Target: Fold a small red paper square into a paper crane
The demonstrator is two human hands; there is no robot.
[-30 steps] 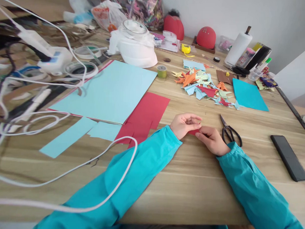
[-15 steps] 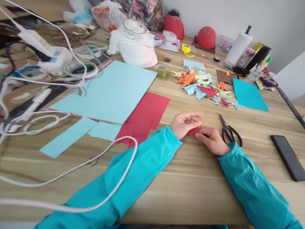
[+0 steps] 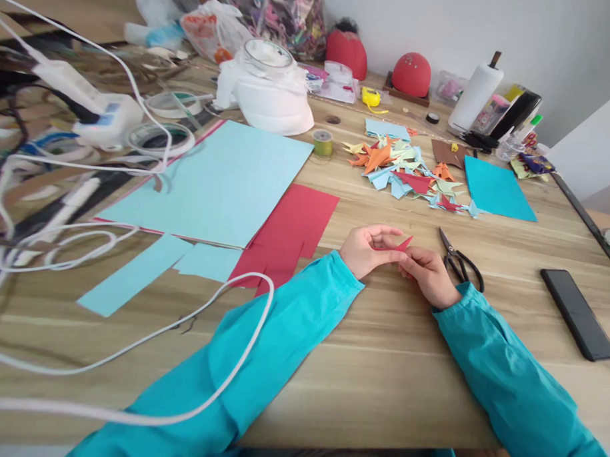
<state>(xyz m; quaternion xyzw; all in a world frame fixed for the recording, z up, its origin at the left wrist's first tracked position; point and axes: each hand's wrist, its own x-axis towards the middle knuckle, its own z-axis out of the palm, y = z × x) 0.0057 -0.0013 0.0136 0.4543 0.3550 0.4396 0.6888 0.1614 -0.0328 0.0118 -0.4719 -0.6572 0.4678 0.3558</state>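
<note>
Between my hands is a small piece of folded red paper (image 3: 404, 244), its pointed tip sticking up. My left hand (image 3: 370, 249) pinches it from the left with the thumb across it. My right hand (image 3: 429, 272) has its fingertips closed at the paper's lower right side; part of the paper is hidden behind the fingers. Black-handled scissors (image 3: 459, 260) lie just right of my right hand. Beyond my hands is a pile of folded paper cranes (image 3: 407, 168) in orange, red, blue and pale green.
Red paper sheets (image 3: 304, 218) and a large light-blue sheet (image 3: 218, 181) lie to the left, with a white cable (image 3: 230, 384) looping across my left sleeve. A phone (image 3: 579, 314) rests at the right. Behind stand a spool of green thread (image 3: 323, 143) and turquoise paper (image 3: 501, 188).
The red paper has been turned so a narrow point now shows above my fingers. My left thumb has moved over it, and my right fingers have shifted slightly.
</note>
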